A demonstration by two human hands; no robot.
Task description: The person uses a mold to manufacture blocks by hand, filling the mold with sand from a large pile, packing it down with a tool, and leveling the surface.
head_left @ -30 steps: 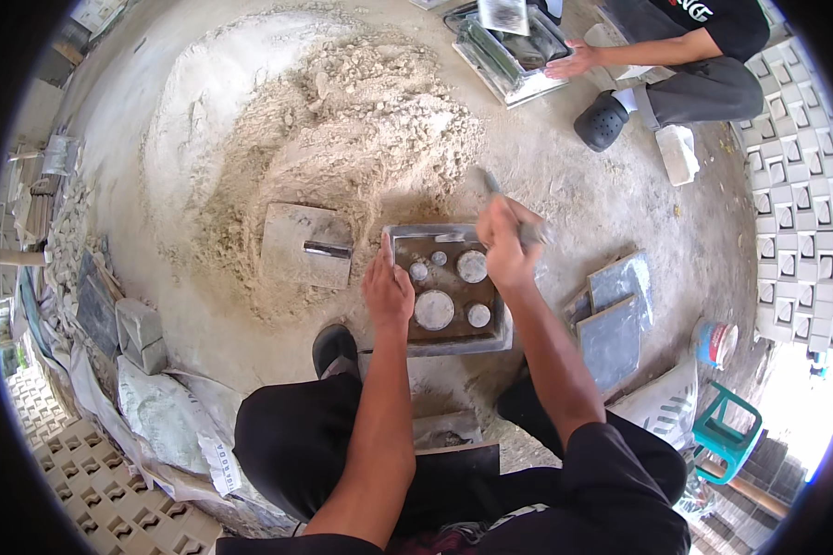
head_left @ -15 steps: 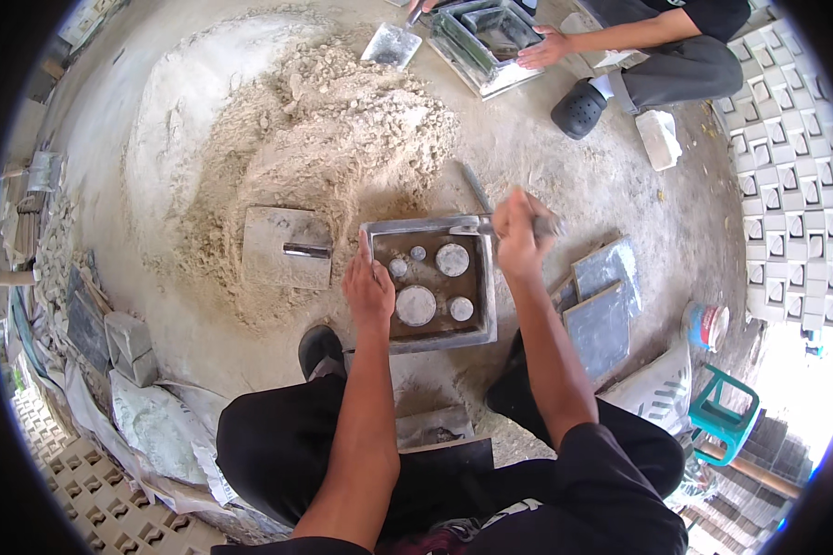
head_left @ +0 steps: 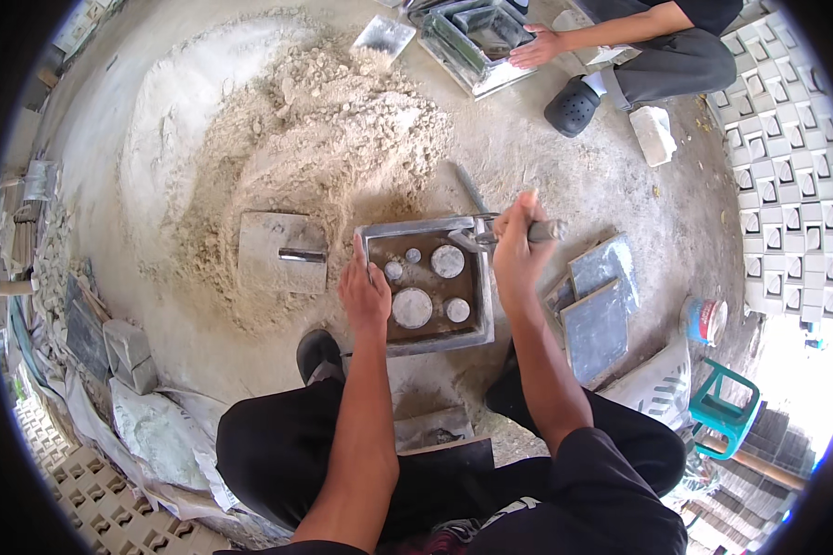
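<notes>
Beige powder (head_left: 278, 139) in a heap at left, and at its lower edge, flat board (head_left: 259, 252) with metal handle (head_left: 303, 255). Next to it, left hand (head_left: 365, 294) on the left wall of grey box (head_left: 488, 296), with index finger stretched; cannot tell if gripping. Inside the box, in the middle of the view, five pale round pieces (head_left: 412, 308), in same places as half a second ago. Over the top right corner, tool (head_left: 548, 230) now lower than before, when along the upper rim; gripped in closed right hand (head_left: 518, 233). Farther right, grey slabs (head_left: 594, 324).
</notes>
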